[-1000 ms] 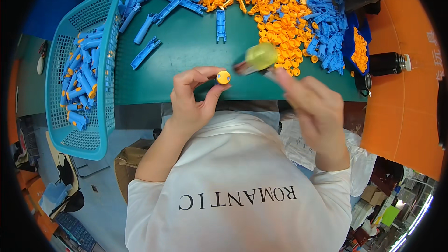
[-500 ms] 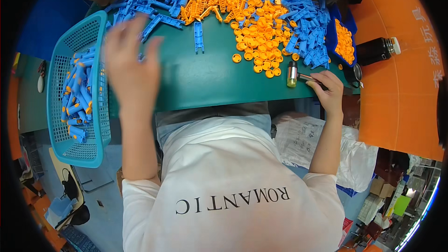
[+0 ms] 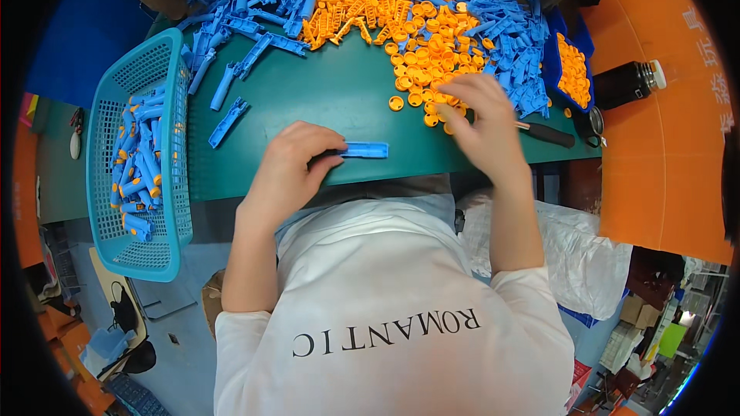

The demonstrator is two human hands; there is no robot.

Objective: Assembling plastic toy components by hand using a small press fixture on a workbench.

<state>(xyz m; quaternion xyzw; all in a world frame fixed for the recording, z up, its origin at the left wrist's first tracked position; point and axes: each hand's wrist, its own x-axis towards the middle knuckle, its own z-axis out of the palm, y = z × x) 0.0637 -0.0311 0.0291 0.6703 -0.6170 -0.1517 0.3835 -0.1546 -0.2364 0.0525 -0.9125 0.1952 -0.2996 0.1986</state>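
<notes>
My left hand (image 3: 293, 166) is closed on the end of a blue plastic half-shell (image 3: 366, 150), which lies level just above or on the green table near its front edge. My right hand (image 3: 489, 127) reaches over the near side of a pile of round orange caps (image 3: 420, 58). Its thumb and fingers are apart, with caps between and beneath the fingertips. Behind that hand lies a hammer (image 3: 549, 135); its dark handle shows, while the head is hidden. A separate blue half-shell (image 3: 229, 122) rests to the left of my left hand.
A light-blue basket (image 3: 182, 185) with blue-and-orange assembled pieces stands at the left. Blue shells (image 3: 262, 0) and orange ladder-like pieces (image 3: 351, 11) are heaped at the back. A dark-blue bin (image 3: 549, 54) of orange parts and a black bottle (image 3: 620, 85) are at the right.
My left hand has come down and right from the left side and now holds a blue half-shell. My right hand has left the hammer and moved left to the caps.
</notes>
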